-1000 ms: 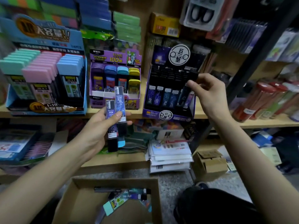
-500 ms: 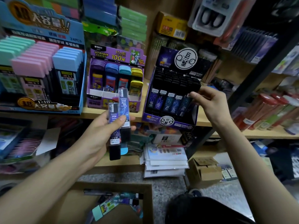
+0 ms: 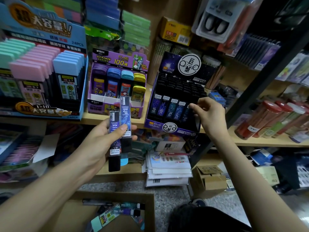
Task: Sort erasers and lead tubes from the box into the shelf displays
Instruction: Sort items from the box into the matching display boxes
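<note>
Left hand [image 3: 98,143] grips two lead tubes [image 3: 119,126] upright, thumb across the labels, just before the shelf [image 3: 90,118] front edge. They look light, stiff, slick plastic, so pinch the flat sides mid-body, not the cap. Loose tubes [image 3: 120,210] lie in the box [image 3: 150,208] below. Right hand [image 3: 211,114] is at the dark display [image 3: 155,126] front-right corner, fingers curled – can't tell if it pinches a tube.

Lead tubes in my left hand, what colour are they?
The lead tubes are blue-purple with black ends; head view shows it.
</note>
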The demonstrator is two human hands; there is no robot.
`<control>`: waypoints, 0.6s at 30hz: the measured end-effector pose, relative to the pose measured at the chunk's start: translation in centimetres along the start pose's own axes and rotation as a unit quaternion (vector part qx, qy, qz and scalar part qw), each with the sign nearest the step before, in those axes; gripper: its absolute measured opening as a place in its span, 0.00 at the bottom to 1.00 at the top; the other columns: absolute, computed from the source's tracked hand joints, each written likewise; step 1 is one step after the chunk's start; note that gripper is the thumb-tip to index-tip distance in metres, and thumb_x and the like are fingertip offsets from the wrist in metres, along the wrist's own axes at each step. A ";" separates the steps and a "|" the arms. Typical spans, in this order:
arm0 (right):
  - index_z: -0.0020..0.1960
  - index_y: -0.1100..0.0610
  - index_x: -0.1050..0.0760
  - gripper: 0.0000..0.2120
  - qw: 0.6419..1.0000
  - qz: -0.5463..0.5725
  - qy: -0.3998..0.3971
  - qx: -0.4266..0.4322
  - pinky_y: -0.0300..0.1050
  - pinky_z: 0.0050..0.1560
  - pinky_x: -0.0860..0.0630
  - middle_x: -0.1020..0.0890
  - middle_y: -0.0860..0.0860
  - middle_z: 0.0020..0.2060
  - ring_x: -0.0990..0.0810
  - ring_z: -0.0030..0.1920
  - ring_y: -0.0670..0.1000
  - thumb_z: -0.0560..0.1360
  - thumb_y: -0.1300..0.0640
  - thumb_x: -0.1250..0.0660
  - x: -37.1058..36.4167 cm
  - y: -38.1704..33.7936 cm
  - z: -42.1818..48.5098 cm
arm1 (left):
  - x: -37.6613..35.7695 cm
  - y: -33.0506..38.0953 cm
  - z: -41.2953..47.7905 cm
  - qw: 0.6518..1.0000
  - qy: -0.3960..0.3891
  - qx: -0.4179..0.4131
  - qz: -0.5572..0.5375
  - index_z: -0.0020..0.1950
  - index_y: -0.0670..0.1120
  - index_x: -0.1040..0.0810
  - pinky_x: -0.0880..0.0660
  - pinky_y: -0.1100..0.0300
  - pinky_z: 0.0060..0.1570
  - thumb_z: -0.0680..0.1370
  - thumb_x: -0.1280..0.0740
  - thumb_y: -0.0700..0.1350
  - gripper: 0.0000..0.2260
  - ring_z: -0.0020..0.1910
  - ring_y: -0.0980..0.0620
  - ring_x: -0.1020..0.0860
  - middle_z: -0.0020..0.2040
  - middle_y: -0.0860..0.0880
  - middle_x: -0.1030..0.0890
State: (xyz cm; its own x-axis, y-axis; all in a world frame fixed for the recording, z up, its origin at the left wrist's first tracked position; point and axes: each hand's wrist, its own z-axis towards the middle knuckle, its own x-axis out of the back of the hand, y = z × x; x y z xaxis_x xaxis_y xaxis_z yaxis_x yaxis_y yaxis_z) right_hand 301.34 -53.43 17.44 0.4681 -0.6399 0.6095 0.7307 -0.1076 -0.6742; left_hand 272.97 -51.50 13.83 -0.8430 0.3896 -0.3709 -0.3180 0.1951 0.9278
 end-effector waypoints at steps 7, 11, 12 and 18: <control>0.47 0.59 0.23 0.17 0.969 -0.241 0.043 0.038 0.53 0.43 0.23 0.18 0.56 0.42 0.20 0.45 0.58 0.76 0.44 0.36 0.4 -2.8 -1.2 | -0.1 -0.2 0.0 1.000 -0.004 -0.009 0.000 0.58 0.48 0.25 0.20 0.63 0.36 0.76 0.36 0.40 0.11 0.43 0.50 0.16 0.47 0.48 0.15; 0.46 0.56 0.23 0.13 0.993 -0.085 -0.009 0.085 0.45 0.42 0.25 0.19 0.49 0.39 0.21 0.41 0.48 0.77 0.47 0.38 -0.8 -6.6 -4.2 | -0.2 -0.4 -0.1 1.000 -0.015 -0.008 0.009 0.59 0.48 0.25 0.21 0.63 0.35 0.75 0.35 0.41 0.12 0.44 0.50 0.16 0.47 0.49 0.15; 0.45 0.54 0.23 0.12 0.995 -0.012 -0.069 0.068 0.40 0.40 0.26 0.20 0.46 0.37 0.22 0.38 0.44 0.77 0.46 0.38 -1.5 -7.7 -5.3 | -0.3 -0.5 -0.2 1.000 -0.020 -0.008 0.009 0.59 0.48 0.25 0.21 0.63 0.36 0.75 0.35 0.41 0.13 0.45 0.50 0.16 0.47 0.49 0.15; 0.50 0.53 0.26 0.10 0.924 0.228 -0.291 -0.096 0.35 0.34 0.26 0.20 0.47 0.35 0.20 0.37 0.43 0.73 0.51 0.30 -5.8 -9.9 -11.1 | -0.4 -0.6 -0.6 0.997 0.009 -0.027 -0.066 0.55 0.46 0.24 0.21 0.62 0.37 0.68 0.33 0.44 0.16 0.44 0.52 0.16 0.45 0.48 0.15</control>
State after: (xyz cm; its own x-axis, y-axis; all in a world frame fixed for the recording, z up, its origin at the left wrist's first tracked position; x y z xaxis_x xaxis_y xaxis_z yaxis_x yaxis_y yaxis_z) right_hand 285.89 -57.13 15.94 0.9344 -0.1407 0.3274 0.3161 -0.0969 -0.9438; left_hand 273.25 -52.34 13.44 -0.8002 0.3469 -0.4892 -0.4486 0.1953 0.8722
